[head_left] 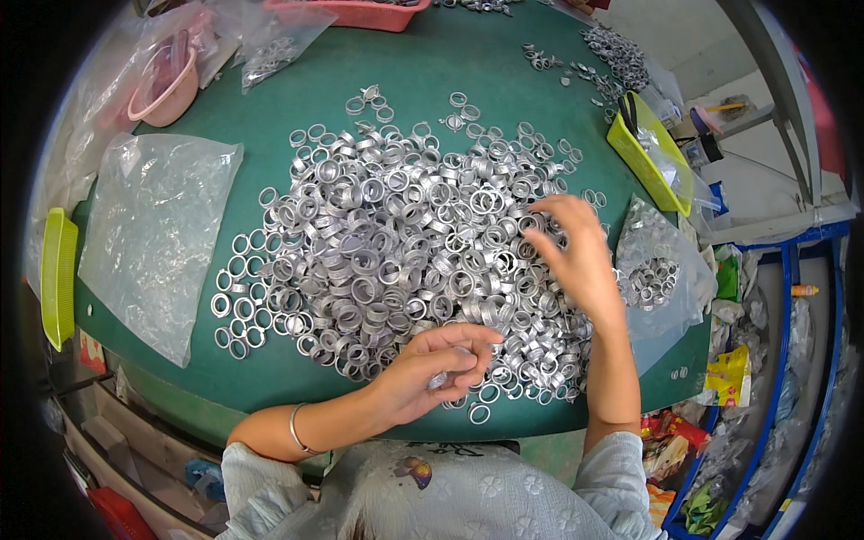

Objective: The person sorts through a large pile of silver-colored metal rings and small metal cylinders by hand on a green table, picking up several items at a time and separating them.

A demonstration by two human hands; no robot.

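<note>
A big heap of silver metal rings (396, 243) covers the middle of the green table (423, 81). My left hand (432, 369) sits at the heap's near edge, fingers curled around a few rings pinched at the fingertips. My right hand (571, 256) rests on the right side of the heap, fingers bent down among the rings, touching them. A silver bangle (295, 430) circles my left wrist.
A clear plastic bag (153, 234) lies flat at the left; another bag holding rings (657, 279) lies right of my right hand. Yellow-green trays stand at the far left (57, 274) and right (643, 153). A pink bowl (166, 85) and a red basket (360, 13) stand at the back.
</note>
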